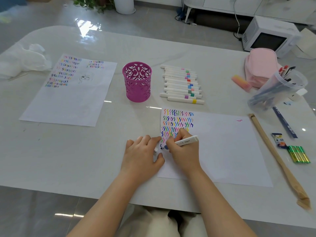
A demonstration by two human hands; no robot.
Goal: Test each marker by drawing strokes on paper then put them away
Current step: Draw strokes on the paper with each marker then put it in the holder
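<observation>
My right hand (183, 149) grips a white marker (186, 140) with a blue tip, its point on the near sheet of paper (227, 147) under rows of coloured strokes. My left hand (142, 154) rests at the paper's left edge, its fingers curled round a small white marker cap (156, 150). Several white markers (182, 84) with coloured bands lie in a row behind the paper. A magenta cut-out pen cup (137, 82) stands to their left; I cannot see inside it.
A second stroke-covered sheet (68, 93) lies at the left, crumpled plastic (22, 60) beyond it. At the right are a pink pouch (261, 65), a clear tub of pens (277, 89), a long wooden stick (277, 158) and green batteries (298, 154).
</observation>
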